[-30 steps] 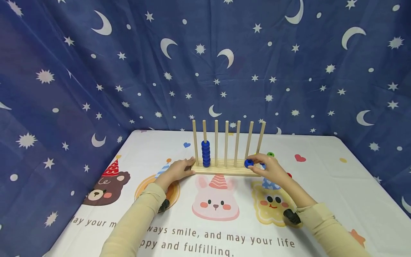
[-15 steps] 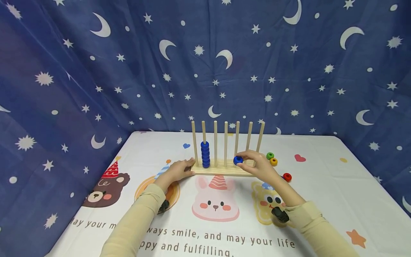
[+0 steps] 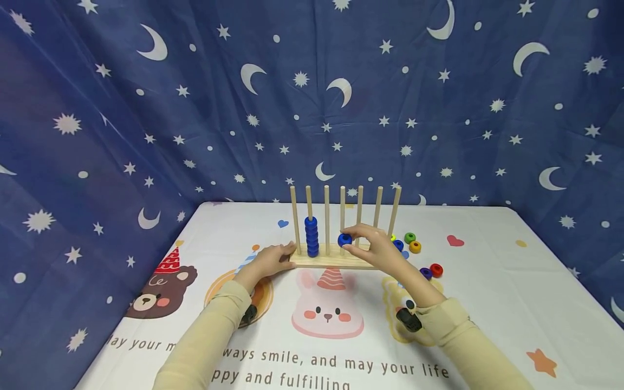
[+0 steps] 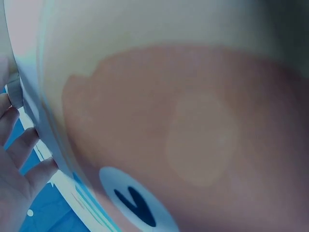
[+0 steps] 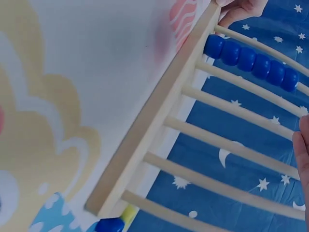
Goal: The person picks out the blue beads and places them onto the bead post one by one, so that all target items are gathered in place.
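Note:
A wooden peg rack (image 3: 336, 262) with several upright pegs stands on the table. Blue beads (image 3: 312, 237) are stacked on its second peg from the left. My left hand (image 3: 265, 261) grips the left end of the base, thumb in front and fingers toward the back. Between thumb and fingers, my right hand (image 3: 385, 252) pinches a loose blue bead (image 3: 344, 240), held up in front of the middle peg. The right wrist view shows the beads (image 5: 253, 63) on their peg and only part of my right hand (image 5: 303, 150); the held bead is out of that view.
Right of the rack lie loose beads: green (image 3: 410, 237), orange (image 3: 415, 247), red (image 3: 436, 270), dark blue (image 3: 426, 273) and blue (image 3: 398, 245), plus a partly hidden yellow one. A star-patterned blue curtain (image 3: 273, 108) hangs behind the printed white tablecloth (image 3: 487, 292).
My right hand has carried the blue bead leftward along the rack, from near the right-hand pegs to the middle one. Loose beads behind that hand have come into view. The left hand stays put.

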Motion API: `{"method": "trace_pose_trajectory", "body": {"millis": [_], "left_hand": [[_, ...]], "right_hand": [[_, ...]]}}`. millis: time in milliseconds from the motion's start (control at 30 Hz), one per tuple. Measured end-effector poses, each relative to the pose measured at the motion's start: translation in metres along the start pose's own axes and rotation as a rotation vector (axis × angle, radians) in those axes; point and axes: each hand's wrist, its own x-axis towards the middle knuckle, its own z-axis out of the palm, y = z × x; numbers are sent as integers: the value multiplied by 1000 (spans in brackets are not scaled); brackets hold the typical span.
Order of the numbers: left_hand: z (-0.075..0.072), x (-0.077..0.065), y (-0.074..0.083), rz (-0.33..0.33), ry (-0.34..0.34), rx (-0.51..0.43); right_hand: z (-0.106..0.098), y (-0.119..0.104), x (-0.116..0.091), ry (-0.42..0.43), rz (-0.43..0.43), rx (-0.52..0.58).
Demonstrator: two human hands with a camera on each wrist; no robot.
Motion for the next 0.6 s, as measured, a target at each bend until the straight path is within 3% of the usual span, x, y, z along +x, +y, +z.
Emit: {"method": "trace_pose_trajectory", "body": {"millis": [600], "left_hand": [[-3, 0, 1, 55, 4, -24]], "right_hand": [[14, -17, 34, 45, -31, 41]]}}
